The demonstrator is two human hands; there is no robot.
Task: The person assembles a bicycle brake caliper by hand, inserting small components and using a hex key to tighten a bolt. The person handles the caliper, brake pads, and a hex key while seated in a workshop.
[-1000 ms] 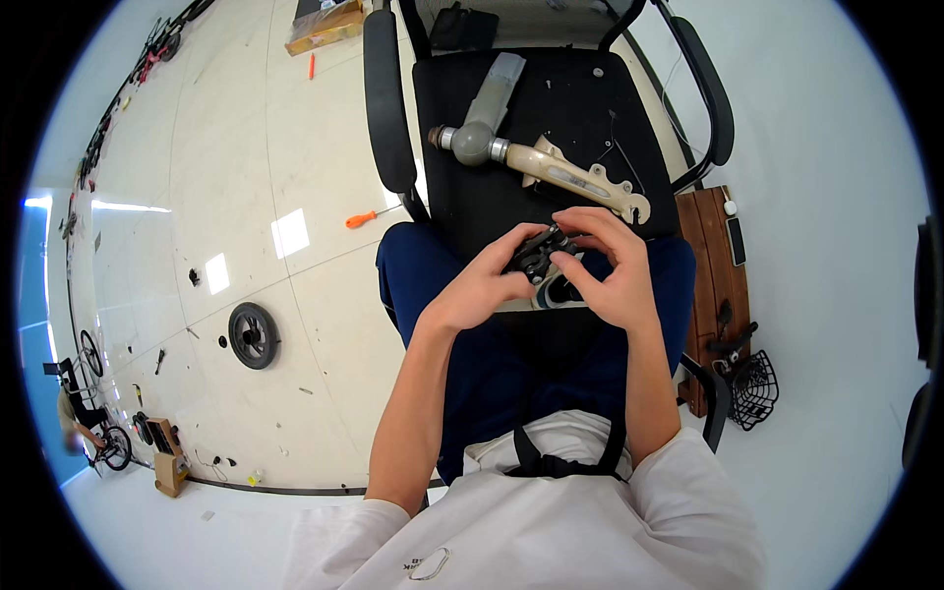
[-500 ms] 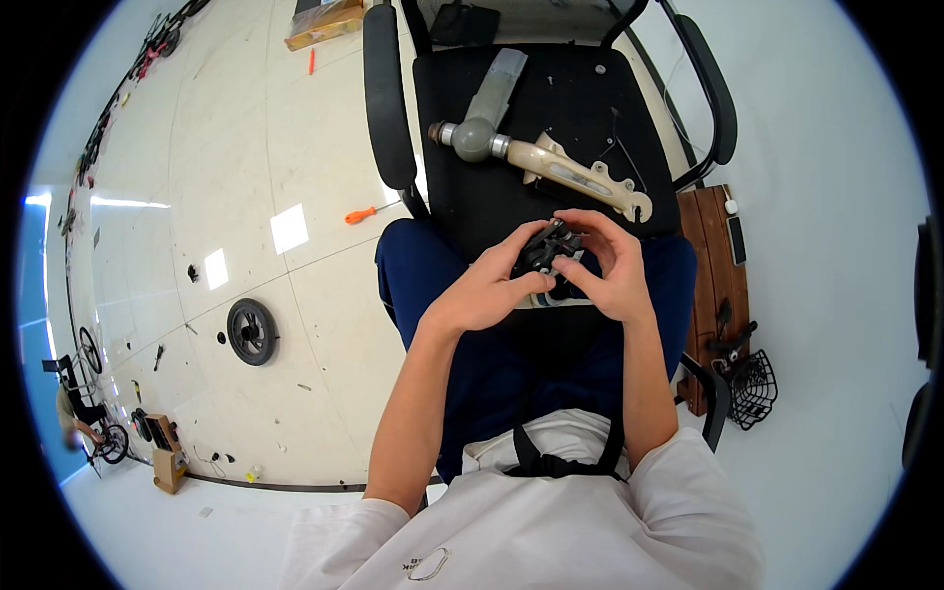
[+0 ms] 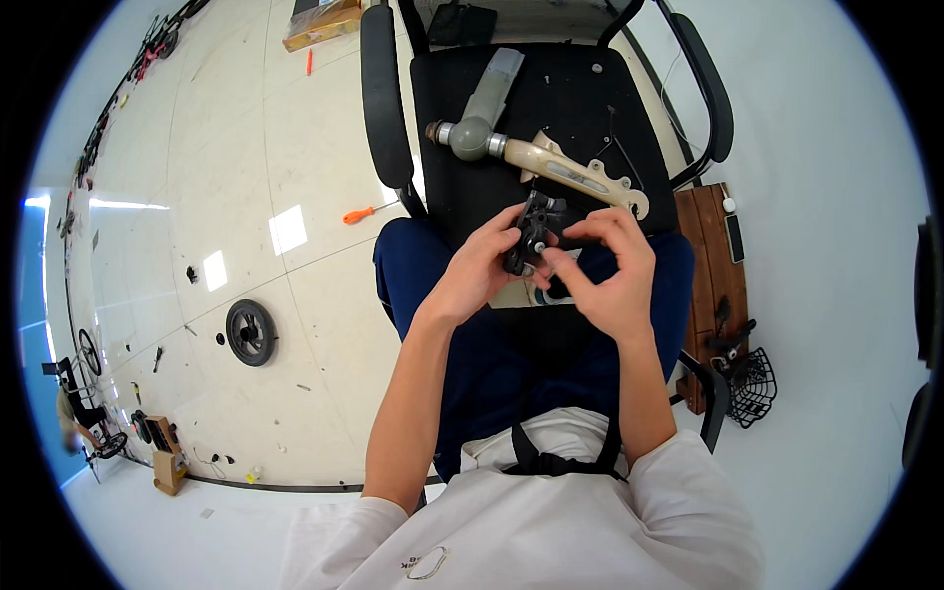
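My left hand (image 3: 482, 264) is closed around a small black mechanical part (image 3: 532, 231), which looks like a bicycle brake caliper. A silver bolt head shows on its near right side. My right hand (image 3: 612, 270) is close beside it, with the thumb tip at the bolt and the other fingers curved and apart. Beyond my hands, a bicycle fork piece (image 3: 556, 162) with a beige leg, a grey rounded joint and a flat grey arm lies across the black chair seat (image 3: 452, 202). A light flat object partly shows beneath my hands.
Small metal parts and thin dark rods (image 3: 618, 138) lie on the seat, right of the fork piece. An orange-handled screwdriver (image 3: 360, 214) and a black wheel (image 3: 252, 332) are on the floor at left. Wooden boards (image 3: 704, 285) and a black wire basket (image 3: 752, 388) stand at right.
The brake caliper has been turned more upright in my left hand. My right hand has loosened from around it, its fingers now apart on the right side.
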